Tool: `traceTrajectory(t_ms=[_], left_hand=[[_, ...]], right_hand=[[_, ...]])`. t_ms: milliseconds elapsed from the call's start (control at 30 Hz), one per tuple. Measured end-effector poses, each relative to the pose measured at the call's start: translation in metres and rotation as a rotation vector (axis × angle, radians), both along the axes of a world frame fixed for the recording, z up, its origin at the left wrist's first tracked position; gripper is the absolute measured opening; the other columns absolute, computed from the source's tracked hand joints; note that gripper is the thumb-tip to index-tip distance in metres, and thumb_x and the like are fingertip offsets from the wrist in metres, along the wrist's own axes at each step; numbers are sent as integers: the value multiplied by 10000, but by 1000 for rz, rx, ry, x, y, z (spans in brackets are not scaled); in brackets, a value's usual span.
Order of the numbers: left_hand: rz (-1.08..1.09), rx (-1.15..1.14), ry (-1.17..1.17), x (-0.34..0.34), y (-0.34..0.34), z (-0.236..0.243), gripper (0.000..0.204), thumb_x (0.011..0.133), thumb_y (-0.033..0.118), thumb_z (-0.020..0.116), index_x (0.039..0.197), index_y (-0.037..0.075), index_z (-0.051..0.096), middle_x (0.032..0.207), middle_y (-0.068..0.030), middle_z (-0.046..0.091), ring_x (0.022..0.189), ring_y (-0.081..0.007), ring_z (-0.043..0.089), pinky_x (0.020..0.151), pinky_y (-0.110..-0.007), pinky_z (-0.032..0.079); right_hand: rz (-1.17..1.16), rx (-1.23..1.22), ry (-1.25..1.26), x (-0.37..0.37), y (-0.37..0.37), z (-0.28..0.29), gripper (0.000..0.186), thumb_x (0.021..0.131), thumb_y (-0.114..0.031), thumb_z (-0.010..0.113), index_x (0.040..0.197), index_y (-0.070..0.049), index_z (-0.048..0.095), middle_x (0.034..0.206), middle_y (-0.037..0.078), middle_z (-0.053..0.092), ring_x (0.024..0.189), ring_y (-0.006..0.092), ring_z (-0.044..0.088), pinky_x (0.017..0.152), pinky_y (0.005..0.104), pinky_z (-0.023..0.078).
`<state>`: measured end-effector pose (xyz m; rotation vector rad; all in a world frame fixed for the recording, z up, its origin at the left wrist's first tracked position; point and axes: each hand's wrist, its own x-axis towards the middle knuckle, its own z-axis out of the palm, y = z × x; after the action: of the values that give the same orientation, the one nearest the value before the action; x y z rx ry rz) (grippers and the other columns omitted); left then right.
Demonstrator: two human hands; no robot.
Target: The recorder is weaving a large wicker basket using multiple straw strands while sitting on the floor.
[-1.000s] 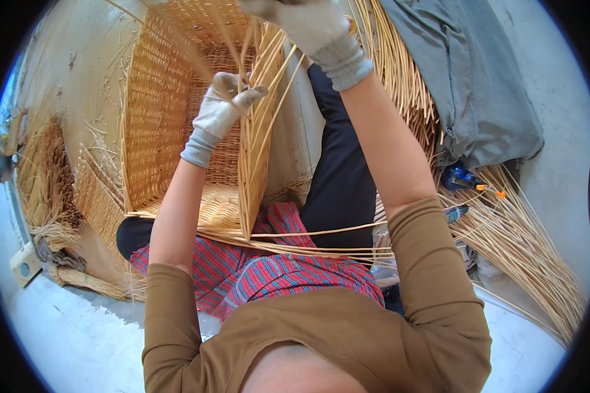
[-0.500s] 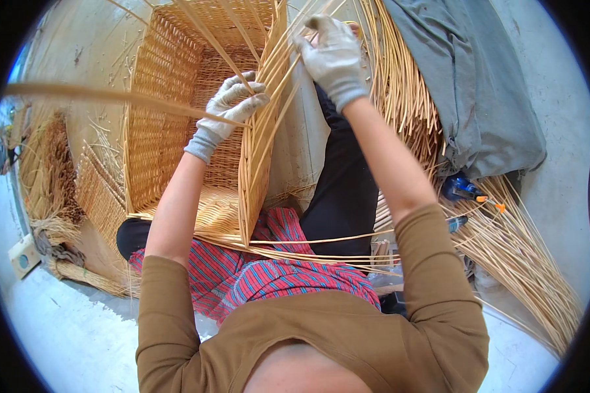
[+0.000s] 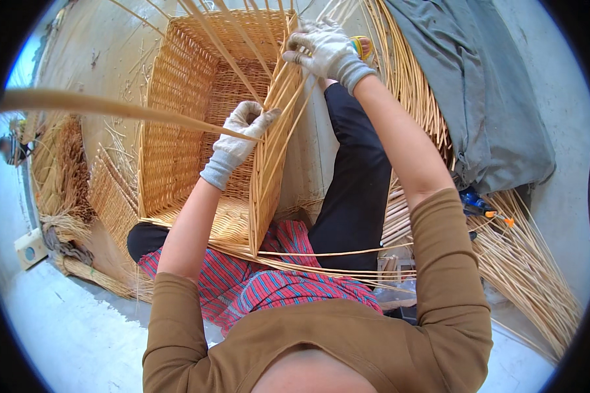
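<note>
A rectangular wicker basket (image 3: 177,124) stands tilted between my legs, its inside showing. Long uncut stakes (image 3: 226,56) stick up from its rim. My left hand (image 3: 241,137), in a white knitted glove, pinches the right-hand rim between thumb and fingers, close to the base of a stake. Farther along the same rim, my gloved right hand (image 3: 328,49) has its fingers curled round several wicker rods (image 3: 288,82) that slant along the basket's outer side. Its fingertips are partly hidden by the rods.
Loose rods (image 3: 406,85) lie in a bundle at the right, partly under a grey cloth (image 3: 478,92). More rods (image 3: 524,262) spread at the lower right beside a blue bottle with an orange tip (image 3: 473,202). A woven panel (image 3: 111,196) and fibre bundles (image 3: 62,164) lie left.
The basket has shifted slightly right and down in view. My left hand remains at the rim; my right hand has come down and left against the rods.
</note>
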<state>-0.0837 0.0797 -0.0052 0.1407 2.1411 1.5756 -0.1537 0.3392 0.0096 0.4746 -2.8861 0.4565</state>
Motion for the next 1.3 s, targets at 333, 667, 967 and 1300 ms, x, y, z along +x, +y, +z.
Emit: traceTrajectory(t_ms=[333,667,967,1300], left_hand=[[9,240,-154,-3,-5,2,105,919,143,683,936,61,620,860,28,630,773,-49,543,724,-215,474],[-223,241,25,-18,-23,-14,274,882,119,726,1146,65,674,1096,-2,627,998,-116,628,900,-251,520],[-505,147,0,-47,-33,4,319,959,243,612,1238,94,654,1279,-65,639,1193,-197,570,1074,-341,416],[-440,-55,469,-30,-26,-1,370,877,192,720,1239,155,655,1283,-107,541,1236,-239,489,1071,-392,416]], right_hand=[[-61,56,-229,2,-6,6,487,852,-547,624,1029,-102,717,937,123,720,893,313,678,827,409,514],[-648,-963,-93,47,-46,-32,312,784,-221,825,978,-61,640,910,75,675,819,169,660,688,314,534],[-383,-1183,-352,62,-4,-14,257,820,-200,782,927,-32,618,809,71,682,668,187,665,547,297,533],[35,-1155,155,69,-60,47,554,846,-104,715,1366,-120,523,1275,119,603,1088,235,600,913,358,499]])
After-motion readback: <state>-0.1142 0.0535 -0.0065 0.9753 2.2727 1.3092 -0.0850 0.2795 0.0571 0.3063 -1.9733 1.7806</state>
